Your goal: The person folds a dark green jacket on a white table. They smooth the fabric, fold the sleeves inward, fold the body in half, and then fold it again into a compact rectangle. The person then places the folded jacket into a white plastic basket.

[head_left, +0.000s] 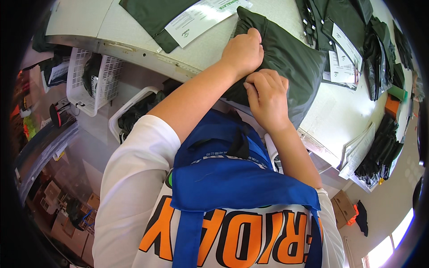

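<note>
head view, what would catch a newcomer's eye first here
Probably the puffy dark green bundle at the upper middle, lying on the pale table, with the left hand and right hand at its left part. Next would come the large orange letters on the white shirt at the bottom, and the bright blue apron around the centre.

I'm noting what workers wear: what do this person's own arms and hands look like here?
The left hand and right hand are bare: no gloves, no watch or rings visible. Short, loose white sleeves, plain where they show, leave the forearms uncovered.
</note>
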Demonstrator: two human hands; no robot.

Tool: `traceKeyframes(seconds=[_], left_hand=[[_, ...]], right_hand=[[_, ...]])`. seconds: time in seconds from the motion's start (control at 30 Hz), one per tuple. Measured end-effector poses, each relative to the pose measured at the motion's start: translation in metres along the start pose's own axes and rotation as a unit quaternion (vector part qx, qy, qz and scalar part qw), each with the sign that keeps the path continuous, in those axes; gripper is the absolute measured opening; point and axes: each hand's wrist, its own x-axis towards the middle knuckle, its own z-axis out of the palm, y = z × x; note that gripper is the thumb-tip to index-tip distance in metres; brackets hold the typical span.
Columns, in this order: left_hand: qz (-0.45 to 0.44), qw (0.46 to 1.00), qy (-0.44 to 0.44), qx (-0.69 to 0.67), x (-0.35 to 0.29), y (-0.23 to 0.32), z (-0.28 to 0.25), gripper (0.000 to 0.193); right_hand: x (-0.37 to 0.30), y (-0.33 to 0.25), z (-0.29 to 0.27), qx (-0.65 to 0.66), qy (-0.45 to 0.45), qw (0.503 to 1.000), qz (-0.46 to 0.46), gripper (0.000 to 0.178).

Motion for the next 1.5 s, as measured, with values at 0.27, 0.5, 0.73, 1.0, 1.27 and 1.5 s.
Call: traceKeyframes(seconds=[0.27, 0.5, 0.73, 1.0, 1.27, 1.5], left_hand=[[0.144, 0.975, 0.128, -0.113, -0.091, 0.011, -0.053, 0.011], [0.113, 0.982, 0.148, 0.008, -0.132, 0.002, -0.034, 0.015], [0.105, 0.991, 0.08, 0.029, -0.134, 0.003, -0.037, 0.012], [0.095, 0.995, 0.009, 0.015, -0.153, 0.002, -0.028, 0.011], [0.074, 0.997, -0.013, -0.011, -0.162, -0.007, -0.024, 0.011], [0.041, 0.997, -0.022, -0.061, -0.156, -0.006, -0.03, 0.015]], right_hand=[[-0.005, -0.001, -0.001, 0.047, -0.025, 0.998, 0.018, 0.009], [-0.006, -0.009, -0.005, 0.005, -0.034, 0.999, -0.039, 0.009], [-0.003, -0.013, -0.003, -0.102, -0.015, 0.993, -0.053, 0.01], [0.034, 0.009, 0.0, -0.169, 0.017, 0.985, -0.022, 0.004], [0.093, 0.04, 0.002, -0.225, 0.039, 0.973, -0.035, 0.004], [0.071, 0.041, 0.007, -0.175, 0.047, 0.983, -0.027, 0.004]])
